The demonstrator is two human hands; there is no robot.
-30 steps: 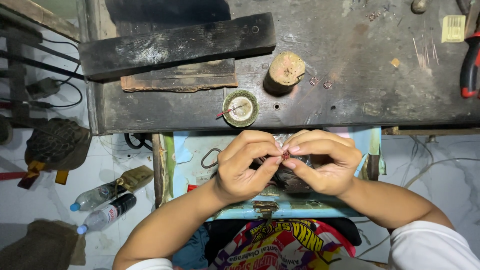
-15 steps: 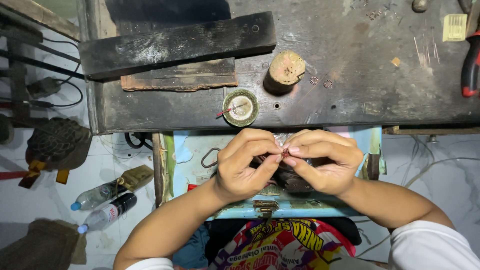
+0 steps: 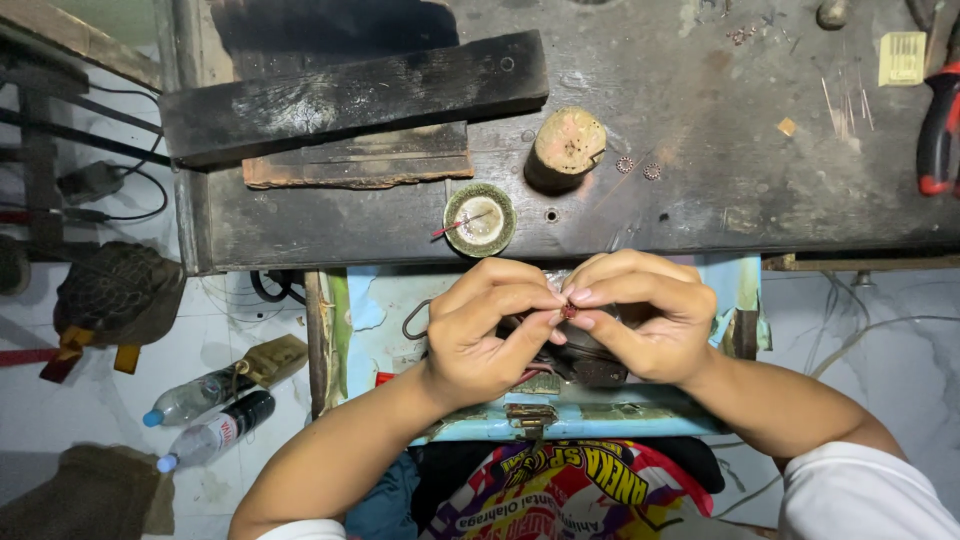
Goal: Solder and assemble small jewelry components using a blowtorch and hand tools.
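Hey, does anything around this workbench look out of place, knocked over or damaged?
Two plastic bottles lie tipped on the floor. The bench top is scorched and worn, with thin sticks scattered loose. Both hands, left hand and right hand, pinch a tiny reddish piece.

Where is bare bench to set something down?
Free: the bench between the wooden peg and red pliers, and left of the round dish below the plank. Crowded: the drawer under both hands, left and right.
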